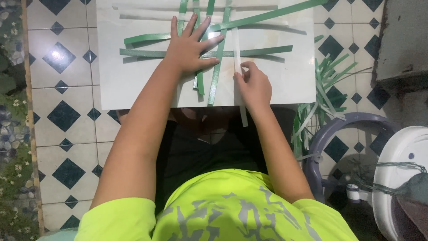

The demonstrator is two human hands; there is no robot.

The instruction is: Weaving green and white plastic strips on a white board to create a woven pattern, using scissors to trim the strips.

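Several long green strips (263, 50) lie crossed in a loose weave on a white board (133, 85) on the floor. My left hand (191, 47) presses flat with fingers spread on the crossing strips near the board's middle. My right hand (253, 85) pinches a pale white-backed strip (236, 49) that runs upright through the weave and hangs past the board's near edge. Other green strips (217, 71) run upright beside it, between my two hands.
A loose pile of green strips (327, 87) lies on the tiled floor to the right of the board. A purple plastic ring-shaped frame (339, 129) and a white rounded object (401, 169) stand at the lower right. A patterned mat (11, 134) borders the left.
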